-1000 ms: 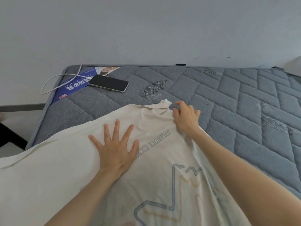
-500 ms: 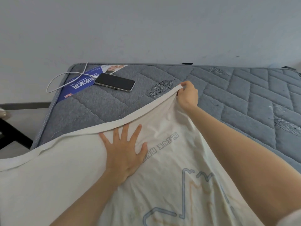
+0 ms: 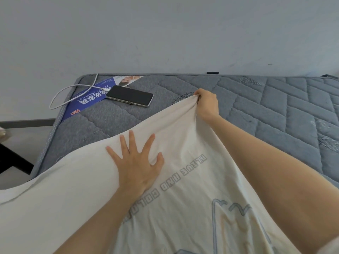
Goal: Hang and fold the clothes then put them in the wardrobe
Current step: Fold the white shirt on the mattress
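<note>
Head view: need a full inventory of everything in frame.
cream T-shirt with grey lettering: one, cream, spread over the near part of the mattress
grey quilted mattress: one, grey, fills the middle of the view, against the wall
black slab smartphone: one, black, screen dark, far left on the mattress, partly on the blue sheet
white charging cable: one, white, loops off the mattress's far left corner to the phone
blue printed sheet: one, blue with white text, far left corner of the mattress
pale grey wall: one, behind the mattress
black furniture piece: one, black, left edge, cut off
left hand: one, fingers spread, pressed flat on the T-shirt
right hand: one, pinches the T-shirt's far edge and lifts it
</note>
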Tool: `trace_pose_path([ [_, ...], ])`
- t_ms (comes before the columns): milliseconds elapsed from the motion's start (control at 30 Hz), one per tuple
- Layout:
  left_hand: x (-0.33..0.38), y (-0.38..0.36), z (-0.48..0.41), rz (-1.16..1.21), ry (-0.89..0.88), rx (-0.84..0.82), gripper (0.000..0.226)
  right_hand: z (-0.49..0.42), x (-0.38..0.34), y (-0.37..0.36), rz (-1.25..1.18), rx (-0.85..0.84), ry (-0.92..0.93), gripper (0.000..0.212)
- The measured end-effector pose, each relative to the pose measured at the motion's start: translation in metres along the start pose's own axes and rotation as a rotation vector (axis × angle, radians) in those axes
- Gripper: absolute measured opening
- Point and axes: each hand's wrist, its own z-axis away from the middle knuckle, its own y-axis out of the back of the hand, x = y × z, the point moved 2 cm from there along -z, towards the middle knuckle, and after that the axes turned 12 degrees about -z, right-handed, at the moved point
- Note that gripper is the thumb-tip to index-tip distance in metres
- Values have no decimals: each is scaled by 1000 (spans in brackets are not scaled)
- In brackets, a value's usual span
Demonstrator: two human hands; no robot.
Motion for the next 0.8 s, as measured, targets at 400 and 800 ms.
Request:
trace_pose_path([
  [400, 1, -5, -16, -36, -26, 35, 68, -29, 3, -31, -254, -8, -159, 41],
  [800, 0, -4, -16, -29, -23, 0, 72, 75, 21, -44, 124, -25, 369, 27],
])
